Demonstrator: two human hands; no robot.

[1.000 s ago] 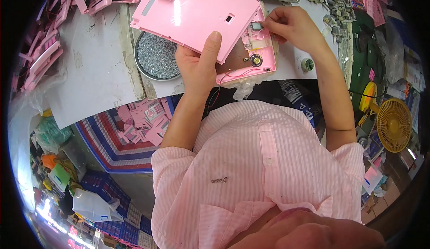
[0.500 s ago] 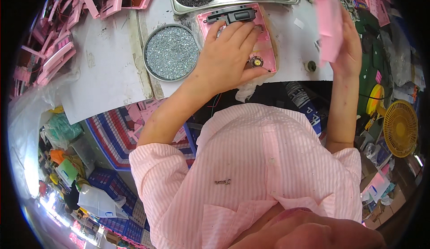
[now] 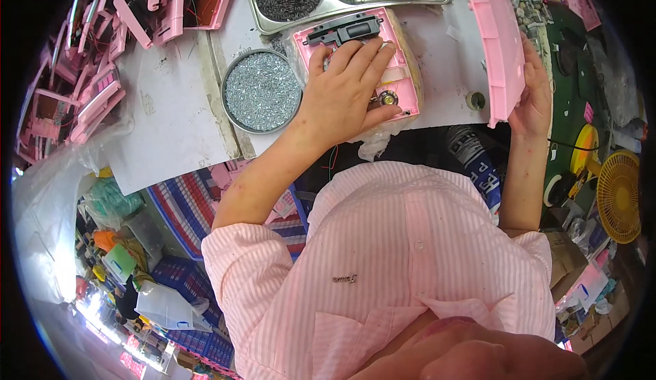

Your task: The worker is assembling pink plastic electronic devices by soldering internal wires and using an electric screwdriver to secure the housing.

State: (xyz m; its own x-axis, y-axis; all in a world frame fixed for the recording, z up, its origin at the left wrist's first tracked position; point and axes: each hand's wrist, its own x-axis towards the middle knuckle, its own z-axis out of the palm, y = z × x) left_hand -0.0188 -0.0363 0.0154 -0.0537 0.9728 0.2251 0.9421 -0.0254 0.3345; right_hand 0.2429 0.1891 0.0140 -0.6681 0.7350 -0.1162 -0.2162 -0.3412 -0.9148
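On the table lies a pink plastic housing with a black plastic part fixed along its far end and a small round metal-centred piece near its front edge. My left hand rests over this housing, fingers spread and thumb apart, touching its inside; what lies beneath the palm is hidden. Off to the right, my right hand grips a long pink plastic shell by its right side, holding it raised and tilted. Its fingertips are partly behind the shell.
Left of the housing stands a round tin of small silvery screws. A steel tray at the back holds dark springs. Pink casings pile up at the far left. A small tape-like ring lies by the shell. A yellow fan is at right.
The pink shell in my right hand has turned so that more of its long side shows. My left hand stays on the housing. The whole view has shifted slightly.
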